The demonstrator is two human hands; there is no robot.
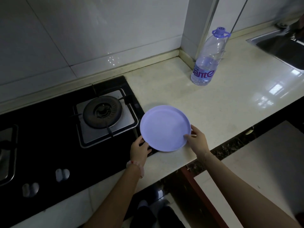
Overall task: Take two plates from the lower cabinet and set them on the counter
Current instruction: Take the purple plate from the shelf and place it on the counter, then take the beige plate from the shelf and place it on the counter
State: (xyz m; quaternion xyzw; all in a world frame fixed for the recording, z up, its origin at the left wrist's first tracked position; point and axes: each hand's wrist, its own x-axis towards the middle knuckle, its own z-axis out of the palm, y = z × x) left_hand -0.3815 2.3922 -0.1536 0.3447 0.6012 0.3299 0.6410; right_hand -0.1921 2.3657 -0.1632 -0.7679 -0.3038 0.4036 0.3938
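A round pale lilac plate (164,127) is at the near part of the cream counter (222,102), just right of the hob. Both hands grip it by the rim. My left hand (139,149) holds its lower left edge, fingers curled under it. My right hand (196,139) holds its lower right edge, thumb on the inside of the rim. Whether the plate rests on the counter or hovers just above it, I cannot tell. Only one plate shows; a second one beneath it cannot be made out. The lower cabinet's opening is hidden under the counter.
A black gas hob (65,137) with a burner (102,111) lies left of the plate, knobs (62,175) at its front. A large clear water bottle (207,60) stands at the back by the wall corner. A steel sink (283,46) sits far right.
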